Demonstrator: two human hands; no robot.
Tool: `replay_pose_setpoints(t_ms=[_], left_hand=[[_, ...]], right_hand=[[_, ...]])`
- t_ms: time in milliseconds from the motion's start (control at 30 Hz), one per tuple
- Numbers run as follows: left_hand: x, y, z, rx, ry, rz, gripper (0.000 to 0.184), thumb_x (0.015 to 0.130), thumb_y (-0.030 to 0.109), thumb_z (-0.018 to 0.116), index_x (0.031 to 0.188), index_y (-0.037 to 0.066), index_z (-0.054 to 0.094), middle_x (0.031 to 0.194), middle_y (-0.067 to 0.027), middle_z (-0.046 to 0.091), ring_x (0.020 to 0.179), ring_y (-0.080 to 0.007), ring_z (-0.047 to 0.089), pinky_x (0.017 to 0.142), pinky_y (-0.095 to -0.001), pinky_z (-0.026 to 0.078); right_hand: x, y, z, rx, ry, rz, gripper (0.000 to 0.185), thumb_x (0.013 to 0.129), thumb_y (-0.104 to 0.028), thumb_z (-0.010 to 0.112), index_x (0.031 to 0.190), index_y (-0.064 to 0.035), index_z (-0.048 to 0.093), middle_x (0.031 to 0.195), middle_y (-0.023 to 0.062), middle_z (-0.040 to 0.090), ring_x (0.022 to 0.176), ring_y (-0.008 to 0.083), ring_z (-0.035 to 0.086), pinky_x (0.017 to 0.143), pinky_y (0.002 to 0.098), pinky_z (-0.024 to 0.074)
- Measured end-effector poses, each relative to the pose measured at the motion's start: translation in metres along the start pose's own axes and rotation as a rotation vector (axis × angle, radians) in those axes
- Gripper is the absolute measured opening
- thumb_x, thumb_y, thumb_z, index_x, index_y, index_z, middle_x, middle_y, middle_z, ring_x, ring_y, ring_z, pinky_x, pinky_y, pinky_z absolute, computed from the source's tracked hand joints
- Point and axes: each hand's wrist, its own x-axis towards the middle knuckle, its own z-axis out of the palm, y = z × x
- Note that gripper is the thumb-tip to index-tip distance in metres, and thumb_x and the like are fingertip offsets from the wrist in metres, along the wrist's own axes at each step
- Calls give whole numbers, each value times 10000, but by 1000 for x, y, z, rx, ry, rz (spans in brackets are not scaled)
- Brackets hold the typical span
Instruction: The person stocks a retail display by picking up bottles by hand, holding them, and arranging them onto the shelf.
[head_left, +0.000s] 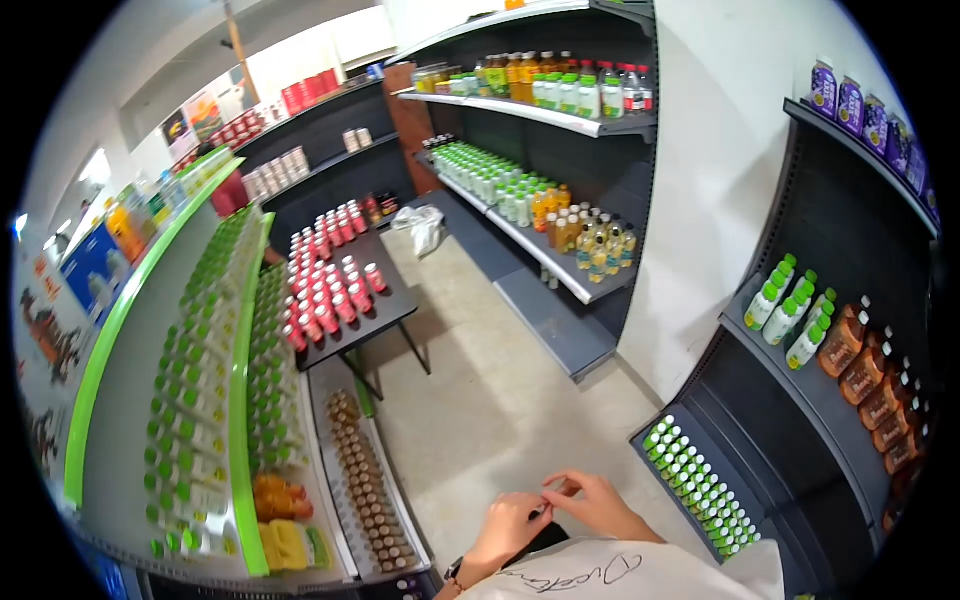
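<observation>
Both hands are held close together at the bottom centre, in front of the person's light shirt (pixel 640 570). My left hand (pixel 512 522) has its fingers bent inward, with a dark band at the wrist. Its fingertips meet those of my right hand (pixel 590 500), whose thumb and forefinger curve toward each other. Whether anything small lies between the fingers cannot be made out. No bottle touches either hand. Beyond them is the pale floor (pixel 455 400).
A dark table (pixel 375 325) bears many red bottles (pixel 325 295). Green-edged shelves (pixel 245 400) with green-capped bottles run along the left. Dark shelves of drinks (pixel 560 270) stand ahead, others (pixel 780 390) at the right. A white bag (pixel 425 230) lies on the floor behind the table.
</observation>
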Motion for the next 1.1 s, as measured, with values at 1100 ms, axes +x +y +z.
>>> replay_pose_setpoints(t_ms=[1100], left_hand=[[364, -195, -88, 100, -27, -171, 154, 879, 225, 652, 903, 100, 740, 835, -122, 706, 750, -323, 656, 728, -416, 502]], right_hand=[[454, 36, -53, 268, -266, 91, 319, 976, -325, 583, 1084, -28, 623, 717, 33, 646, 677, 94, 585, 631, 246, 440]])
